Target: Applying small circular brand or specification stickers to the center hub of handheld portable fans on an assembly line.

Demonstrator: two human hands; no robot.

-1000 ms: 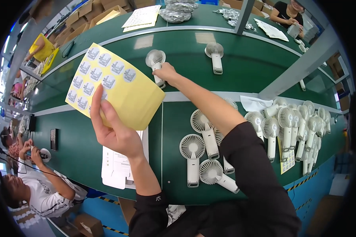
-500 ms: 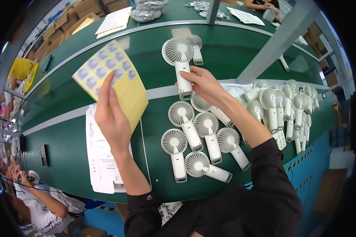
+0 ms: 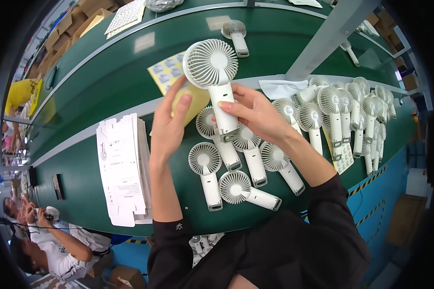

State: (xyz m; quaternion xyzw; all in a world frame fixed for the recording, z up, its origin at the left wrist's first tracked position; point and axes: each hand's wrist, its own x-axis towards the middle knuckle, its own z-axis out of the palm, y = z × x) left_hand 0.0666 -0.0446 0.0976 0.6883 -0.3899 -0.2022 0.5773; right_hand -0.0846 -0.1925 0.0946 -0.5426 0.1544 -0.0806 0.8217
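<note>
My right hand (image 3: 258,113) is closed around the handle of a white handheld fan (image 3: 223,113), held upright above the bench with its round grille facing up. My left hand (image 3: 171,118) has a yellow sticker sheet (image 3: 197,98) with grey labels behind its fingers; its lower fingers are hidden. The index finger of that hand reaches the left rim of the fan head, and its thumb points up beside it. Whether a label is on the fingertip cannot be made out. Below, several white fans (image 3: 210,185) lie on the green bench.
Many more fans (image 3: 330,103) crowd the right side, with another sticker sheet (image 3: 343,161) among them. A stack of white printed cartons (image 3: 123,168) lies at left. One fan (image 3: 236,36) rests beyond the rail, and a grey post (image 3: 323,41) rises at right. A co-worker (image 3: 65,250) sits at lower left.
My left hand and the sticker sheet have moved right, and the sheet now lies partly behind the fan. The held fan has come nearer, with the left index finger now at its rim.
</note>
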